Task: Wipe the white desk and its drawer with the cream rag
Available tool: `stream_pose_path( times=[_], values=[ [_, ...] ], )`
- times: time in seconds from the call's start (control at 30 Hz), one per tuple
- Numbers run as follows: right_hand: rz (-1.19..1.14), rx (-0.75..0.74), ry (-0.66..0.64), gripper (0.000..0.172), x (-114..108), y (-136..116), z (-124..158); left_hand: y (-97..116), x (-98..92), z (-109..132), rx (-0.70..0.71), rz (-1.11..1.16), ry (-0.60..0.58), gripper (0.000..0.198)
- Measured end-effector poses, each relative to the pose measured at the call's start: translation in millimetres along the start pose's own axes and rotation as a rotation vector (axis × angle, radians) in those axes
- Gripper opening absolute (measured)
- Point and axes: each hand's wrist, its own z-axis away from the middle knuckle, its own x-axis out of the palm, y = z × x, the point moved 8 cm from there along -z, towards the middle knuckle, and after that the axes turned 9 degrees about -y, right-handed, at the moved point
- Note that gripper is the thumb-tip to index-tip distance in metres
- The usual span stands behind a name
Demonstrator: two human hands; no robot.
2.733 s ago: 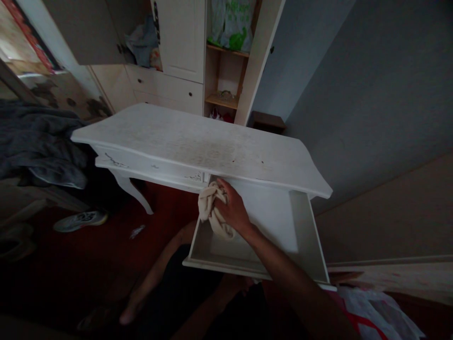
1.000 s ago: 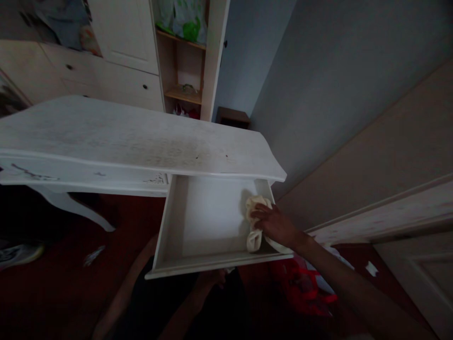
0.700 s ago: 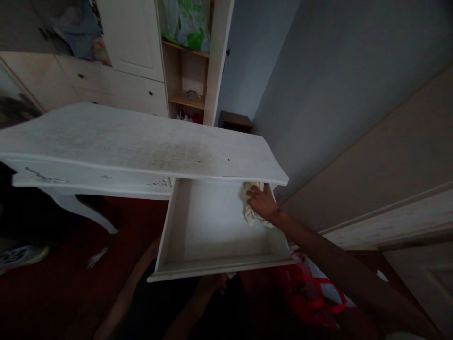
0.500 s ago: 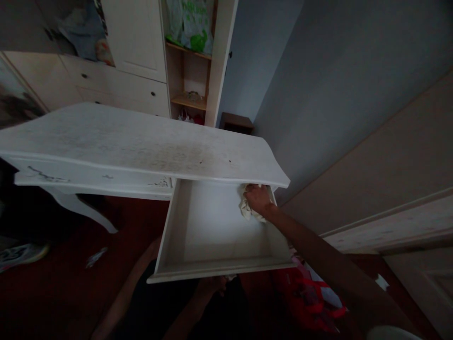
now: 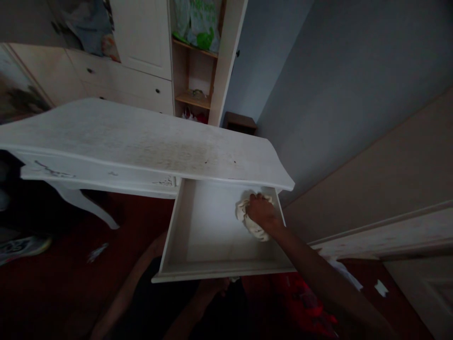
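A pulled-out white drawer (image 5: 208, 226) juts from the white desk (image 5: 141, 137), whose top is stained with dark smudges. Inside it, my right hand (image 5: 261, 210) is closed on a crumpled cream cloth (image 5: 253, 225), pressed to the drawer bottom near the right wall. Below the drawer front, in shadow over my lap, is my left hand (image 5: 216, 285) with its fingers curled. A small pale thing (image 5: 234, 279) shows beside those fingers, partly hidden by the drawer; I cannot make out what it is.
White cabinets (image 5: 141, 47) stand behind the desk, with plastic bags (image 5: 200, 23) on an open shelf. A red bag (image 5: 304, 302) lies on the dark red floor at right. A shoe (image 5: 24, 248) and a scrap (image 5: 97, 252) are at left. A wall (image 5: 347, 94) rises on the right.
My right hand has drawn the cloth from the drawer's back right corner toward me. My left hand stays under the drawer front. The view has shifted slightly.
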Motion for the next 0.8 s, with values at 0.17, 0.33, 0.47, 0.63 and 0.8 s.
stream_pose_path(
  times=[0.17, 0.33, 0.47, 0.63, 0.8],
  values=[
    [-0.019, 0.007, -0.065, 0.034, 9, 0, 21, -2, 2.4, -1, -0.018, 0.061, -0.015, 0.063],
    [-0.02, -0.048, -0.111, 0.033, 19, -7, 42, -1, 5.6, -7, -0.04, 0.053, -0.07, 0.061],
    [-0.008, -0.127, -0.09, 0.032, 23, -27, 53, 4, 8.2, -1, -0.027, 0.075, -0.059, 0.061],
    [0.044, -0.209, 0.007, 0.033, 15, -67, 45, 4, 14.5, 1, -0.001, 0.126, -0.065, 0.064],
    [-0.023, -0.379, 0.061, 0.033, -7, -120, 25, -1, 12.7, -4, 0.01, 0.116, -0.069, 0.067]
  ],
)
